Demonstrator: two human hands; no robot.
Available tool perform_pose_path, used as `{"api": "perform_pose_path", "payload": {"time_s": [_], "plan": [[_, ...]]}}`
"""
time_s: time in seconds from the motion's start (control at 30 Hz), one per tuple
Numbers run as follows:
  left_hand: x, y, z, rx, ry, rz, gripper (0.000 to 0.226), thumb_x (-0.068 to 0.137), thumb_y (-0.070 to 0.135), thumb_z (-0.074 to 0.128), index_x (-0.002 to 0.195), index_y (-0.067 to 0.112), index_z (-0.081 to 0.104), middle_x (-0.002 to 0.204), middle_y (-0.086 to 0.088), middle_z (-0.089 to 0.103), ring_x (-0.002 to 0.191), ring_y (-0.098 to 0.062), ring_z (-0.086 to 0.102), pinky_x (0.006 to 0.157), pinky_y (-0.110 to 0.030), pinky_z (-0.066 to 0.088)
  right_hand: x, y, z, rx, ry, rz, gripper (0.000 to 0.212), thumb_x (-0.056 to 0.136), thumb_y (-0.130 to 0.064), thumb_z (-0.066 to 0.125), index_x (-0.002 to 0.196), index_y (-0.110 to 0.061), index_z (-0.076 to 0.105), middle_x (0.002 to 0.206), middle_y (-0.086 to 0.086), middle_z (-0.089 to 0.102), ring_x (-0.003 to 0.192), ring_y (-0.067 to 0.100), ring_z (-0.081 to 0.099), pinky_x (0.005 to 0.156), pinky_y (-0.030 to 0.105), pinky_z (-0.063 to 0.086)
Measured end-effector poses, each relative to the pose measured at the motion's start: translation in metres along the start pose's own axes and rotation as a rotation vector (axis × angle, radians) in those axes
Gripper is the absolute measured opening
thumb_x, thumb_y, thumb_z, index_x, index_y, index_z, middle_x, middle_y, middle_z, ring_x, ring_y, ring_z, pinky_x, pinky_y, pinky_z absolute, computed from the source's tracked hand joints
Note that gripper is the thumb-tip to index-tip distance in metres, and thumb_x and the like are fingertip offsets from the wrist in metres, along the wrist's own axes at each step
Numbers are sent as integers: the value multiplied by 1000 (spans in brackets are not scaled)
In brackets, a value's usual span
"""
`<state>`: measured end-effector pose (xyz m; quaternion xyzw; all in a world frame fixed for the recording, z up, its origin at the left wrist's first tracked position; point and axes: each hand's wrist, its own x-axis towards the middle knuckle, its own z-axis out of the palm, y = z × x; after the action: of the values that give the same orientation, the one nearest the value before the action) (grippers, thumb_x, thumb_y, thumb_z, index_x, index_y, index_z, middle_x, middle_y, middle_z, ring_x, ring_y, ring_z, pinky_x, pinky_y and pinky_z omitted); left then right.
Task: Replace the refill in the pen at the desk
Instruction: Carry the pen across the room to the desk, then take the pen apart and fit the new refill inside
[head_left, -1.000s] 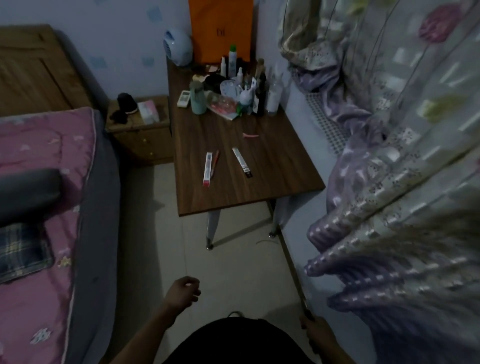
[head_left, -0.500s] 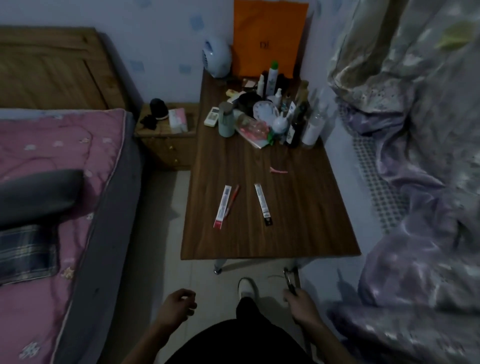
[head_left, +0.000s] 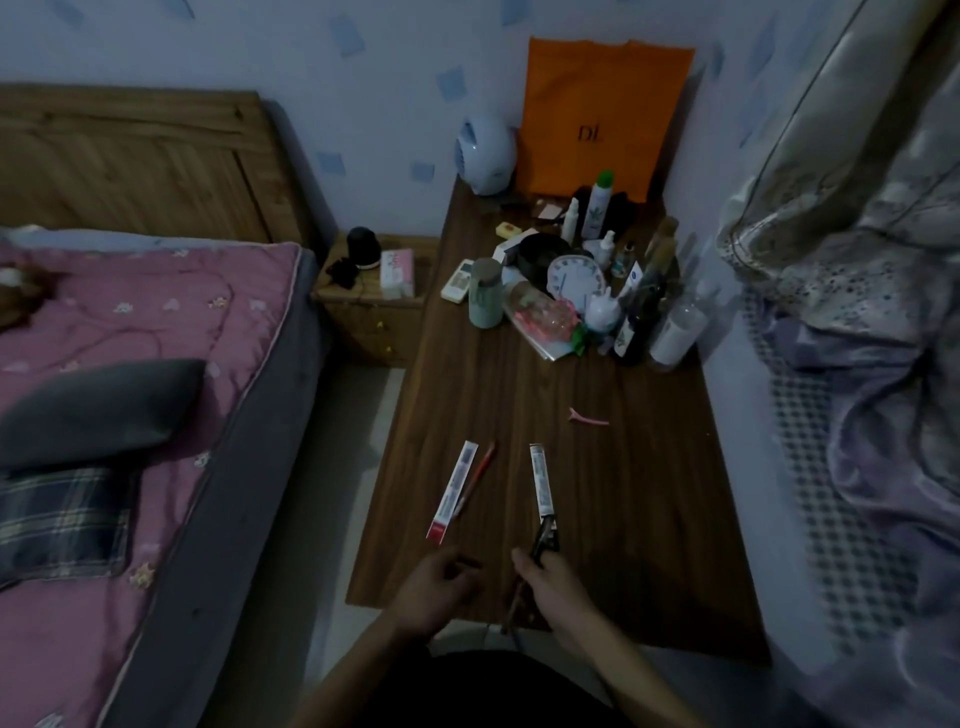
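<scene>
On the brown wooden desk (head_left: 649, 493) lie a white packet with a red end (head_left: 451, 492), a thin red pen (head_left: 477, 477) right beside it, and a second white packet (head_left: 540, 480). My right hand (head_left: 553, 587) hovers over the desk's near edge, closed on a thin dark pen (head_left: 545, 538) whose upper tip sits just below the second packet. Beside it, my left hand (head_left: 436, 587) is loosely curled with nothing visible in it, just below the red-ended packet.
A pink hair clip (head_left: 587, 418) lies mid-desk. Bottles, a white clock (head_left: 576, 280), a green cup (head_left: 485, 293) and an orange bag (head_left: 597, 114) crowd the far end. A bed (head_left: 130, 364) and nightstand (head_left: 374, 306) stand left, curtains (head_left: 857, 260) right.
I have come up close to the desk. Both hands rose from floor level to above the desk's near edge, the right one still holding the dark pen.
</scene>
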<state>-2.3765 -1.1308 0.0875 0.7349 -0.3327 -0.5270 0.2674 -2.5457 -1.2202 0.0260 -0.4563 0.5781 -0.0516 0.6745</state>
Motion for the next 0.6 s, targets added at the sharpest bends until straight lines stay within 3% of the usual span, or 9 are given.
{"api": "perform_pose_path", "payload": {"time_s": [0.07,0.2,0.27,0.33,0.4,0.47,0.6], "plan": [[8,9,7,105,-36,60,17,92,18,61,106,13,69,85,3,72,62,9,62,67,-14,51,8,-2,1,66,-42,10,26,93,-37,65,88,-13,74,84,4,79,82,20,75,76,36,58],[16,29,13,220,-116,128,22,92,28,60,109,14,66,96,-2,76,74,-5,69,70,-21,53,8,-16,0,100,-83,-26,16,77,-39,75,82,-23,78,88,5,79,85,21,76,71,34,58],[19,36,13,229,-100,138,20,91,28,60,106,16,66,90,-1,76,70,-6,71,65,-20,53,5,-25,-1,102,-66,-62,16,74,-40,75,80,-25,78,87,4,79,86,21,75,73,34,57],[22,41,11,248,-91,168,15,91,27,61,101,18,68,74,3,72,57,4,66,56,-13,50,-1,-36,-3,148,-51,-72,18,79,-38,75,80,-20,78,85,4,79,85,22,74,77,38,57],[23,44,8,295,-107,181,11,94,25,59,90,19,68,65,7,66,48,10,59,51,-8,45,-7,-45,-10,219,-19,-50,25,84,-41,72,78,-17,76,73,0,74,68,17,70,63,34,53],[23,46,4,326,-134,183,17,96,24,56,82,20,65,66,5,64,49,10,58,52,-7,44,-10,-53,-18,301,42,-13,32,89,-47,65,71,-22,72,59,-5,63,49,8,55,44,23,39],[20,46,0,335,-180,197,14,95,23,55,84,22,63,76,3,67,61,-1,61,66,-21,51,-13,-66,-24,321,97,-49,36,94,-43,60,65,-23,66,59,-6,58,48,6,49,43,19,33]]}}
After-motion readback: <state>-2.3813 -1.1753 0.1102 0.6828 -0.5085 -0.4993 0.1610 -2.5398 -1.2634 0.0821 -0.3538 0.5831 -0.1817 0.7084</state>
